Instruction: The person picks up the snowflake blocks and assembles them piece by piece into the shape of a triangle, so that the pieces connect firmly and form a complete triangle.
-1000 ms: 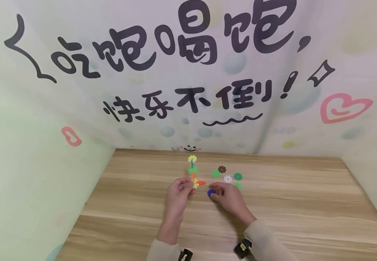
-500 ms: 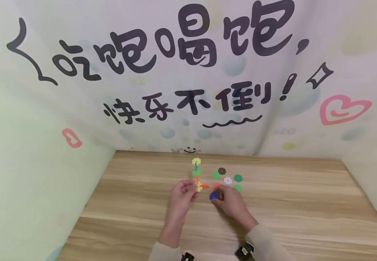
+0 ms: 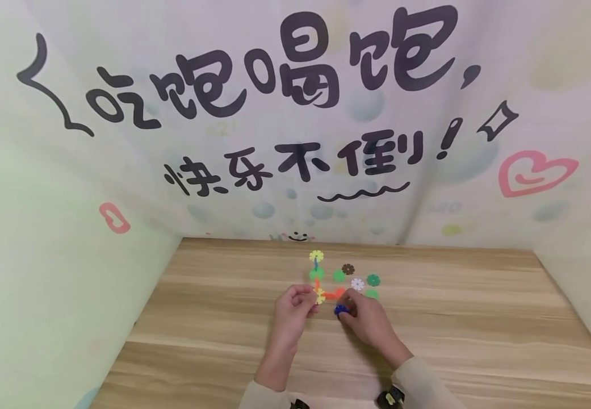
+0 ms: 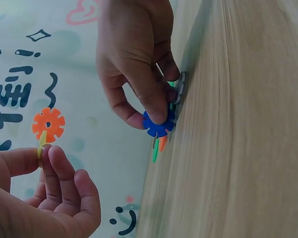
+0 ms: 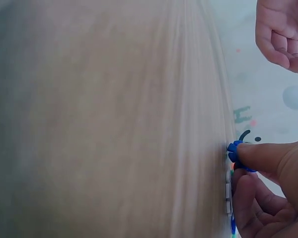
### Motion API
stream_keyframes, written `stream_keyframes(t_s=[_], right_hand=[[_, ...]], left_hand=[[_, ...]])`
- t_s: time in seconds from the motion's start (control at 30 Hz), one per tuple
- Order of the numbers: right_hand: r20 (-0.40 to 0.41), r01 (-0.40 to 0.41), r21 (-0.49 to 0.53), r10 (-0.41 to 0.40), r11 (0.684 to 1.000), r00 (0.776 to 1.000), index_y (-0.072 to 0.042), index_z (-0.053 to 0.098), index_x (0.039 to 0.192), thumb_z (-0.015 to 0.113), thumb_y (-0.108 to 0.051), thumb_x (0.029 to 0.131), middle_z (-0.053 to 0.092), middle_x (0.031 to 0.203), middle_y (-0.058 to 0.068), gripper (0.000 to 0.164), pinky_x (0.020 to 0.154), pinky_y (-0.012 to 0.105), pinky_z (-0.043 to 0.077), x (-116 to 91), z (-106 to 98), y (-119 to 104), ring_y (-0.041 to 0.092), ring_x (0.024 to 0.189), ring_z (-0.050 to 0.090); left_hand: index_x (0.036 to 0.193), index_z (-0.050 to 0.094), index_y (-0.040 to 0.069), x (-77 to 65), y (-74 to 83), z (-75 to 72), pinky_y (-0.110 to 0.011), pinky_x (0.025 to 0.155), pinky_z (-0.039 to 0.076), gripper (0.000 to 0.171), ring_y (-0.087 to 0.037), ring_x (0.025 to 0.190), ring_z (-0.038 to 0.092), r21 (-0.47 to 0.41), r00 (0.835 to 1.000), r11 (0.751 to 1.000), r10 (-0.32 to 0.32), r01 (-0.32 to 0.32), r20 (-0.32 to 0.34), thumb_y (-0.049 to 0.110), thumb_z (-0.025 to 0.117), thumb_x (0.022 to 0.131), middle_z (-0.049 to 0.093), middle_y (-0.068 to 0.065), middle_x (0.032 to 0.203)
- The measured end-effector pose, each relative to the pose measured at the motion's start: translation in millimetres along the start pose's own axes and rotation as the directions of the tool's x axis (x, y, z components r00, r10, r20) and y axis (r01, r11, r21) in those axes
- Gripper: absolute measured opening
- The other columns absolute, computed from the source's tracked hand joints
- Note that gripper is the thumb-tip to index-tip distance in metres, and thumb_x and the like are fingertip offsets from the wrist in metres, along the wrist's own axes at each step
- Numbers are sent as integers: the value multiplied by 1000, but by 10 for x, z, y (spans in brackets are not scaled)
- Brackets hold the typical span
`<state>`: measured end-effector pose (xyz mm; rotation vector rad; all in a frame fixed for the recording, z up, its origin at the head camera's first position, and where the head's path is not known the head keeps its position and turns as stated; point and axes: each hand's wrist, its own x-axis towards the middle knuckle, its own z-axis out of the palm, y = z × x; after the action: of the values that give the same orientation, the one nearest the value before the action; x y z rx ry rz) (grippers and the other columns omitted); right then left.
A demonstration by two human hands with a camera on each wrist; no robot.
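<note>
Between thumb and fingers of my left hand (image 3: 290, 318) is a yellow notched disc (image 3: 319, 297), part of a linked chain of plastic snowflake discs. An orange disc (image 4: 53, 119) joins it on the right. Beyond it in the head view the chain runs through another orange piece, a green disc (image 3: 317, 274) and a thin blue piece to a yellow disc (image 3: 317, 255) at the far end. My right hand (image 3: 371, 319) pinches a separate blue snowflake disc (image 4: 158, 125), low over the table. A gap separates the blue disc from the chain.
Right of the chain on the wooden table (image 3: 453, 324) lie loose discs: a brown one (image 3: 348, 269), a white one (image 3: 357, 284), a dark green one (image 3: 373, 280) and light green ones (image 3: 338, 275). A printed wall cloth (image 3: 254, 216) rises behind the table.
My left hand has carried the chain to the right. The right hand has shifted slightly right and nearer to me, and its blue disc has tilted to look flatter.
</note>
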<state>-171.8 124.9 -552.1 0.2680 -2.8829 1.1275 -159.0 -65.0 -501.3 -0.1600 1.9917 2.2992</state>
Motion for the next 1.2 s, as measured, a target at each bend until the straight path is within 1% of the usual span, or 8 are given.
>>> stream_keyframes(t_s=[0.07, 0.27, 0.5, 0.63, 0.83, 1.03, 1.1, 1.2], right_hand=[[-7, -18, 33, 19, 999, 1000, -22, 64, 99, 80, -11, 85, 64, 80, -7, 24, 65, 31, 52, -12, 3, 16, 7, 70, 58], [-30, -93, 166, 99, 982, 995, -25, 69, 107, 77, -8, 87, 60, 77, -5, 27, 58, 27, 50, -81, -50, 53, 11, 69, 57], [-48, -138, 314, 161, 939, 986, -18, 73, 113, 74, -8, 90, 62, 79, 0, 25, 54, 27, 50, -162, -199, 57, 16, 70, 57], [-56, -167, 371, 201, 914, 978, -16, 73, 116, 72, -8, 91, 62, 84, 3, 27, 56, 25, 51, -175, -232, 64, 18, 74, 58], [-41, -219, 464, 267, 859, 963, -12, 71, 121, 73, -8, 91, 63, 92, 9, 30, 61, 25, 53, -196, -266, 60, 20, 80, 59], [-15, -233, 543, 287, 807, 958, -11, 70, 123, 77, -4, 86, 65, 98, 12, 38, 69, 26, 57, -230, -310, 57, 21, 86, 63], [-1, -244, 575, 299, 781, 954, -10, 70, 123, 78, -3, 84, 65, 101, 12, 41, 72, 27, 57, -253, -327, 55, 22, 89, 63], [14, -255, 606, 311, 754, 950, -10, 70, 123, 79, -3, 82, 65, 104, 13, 43, 75, 26, 57, -290, -352, 47, 23, 92, 62]], left_hand=[[113, 61, -4, 1, -14, -5, -35, 78, 56, 22, -21, 77, 66, 1, 1000, 1000, -6, 6, 2, 8, 66, 95, 66, -8, 88], [113, 61, -4, -7, -54, -3, -34, 77, 56, 22, -22, 77, 66, 1, 1000, 1000, -15, 15, 1, 7, 67, 95, 65, -7, 88], [110, 62, -4, -7, -54, 18, -37, 79, 57, 20, -24, 78, 66, 0, 1000, 1000, -8, 8, 3, 7, 67, 94, 66, -8, 87], [110, 62, -4, 2, -45, 15, -38, 80, 56, 20, -22, 77, 66, 1, 1000, 1000, -8, 8, 0, 7, 67, 94, 66, -8, 86], [110, 62, -4, 10, -39, 18, -29, 75, 56, 19, -21, 76, 66, -11, 1000, 1000, -15, 15, 2, 6, 67, 94, 66, -8, 86], [110, 62, -4, 10, -39, 25, -30, 76, 57, 19, -23, 78, 66, -14, 1000, 1000, -14, 14, 5, 6, 67, 94, 66, -8, 86], [110, 62, -4, 5, -38, 31, -29, 76, 57, 20, -23, 79, 66, -14, 1000, 1000, -17, 17, 10, 6, 67, 94, 66, -8, 88], [111, 62, -4, -6, -35, 43, -29, 76, 57, 20, -23, 80, 66, -12, 1000, 1000, -18, 18, 18, 7, 67, 95, 66, -8, 89]])
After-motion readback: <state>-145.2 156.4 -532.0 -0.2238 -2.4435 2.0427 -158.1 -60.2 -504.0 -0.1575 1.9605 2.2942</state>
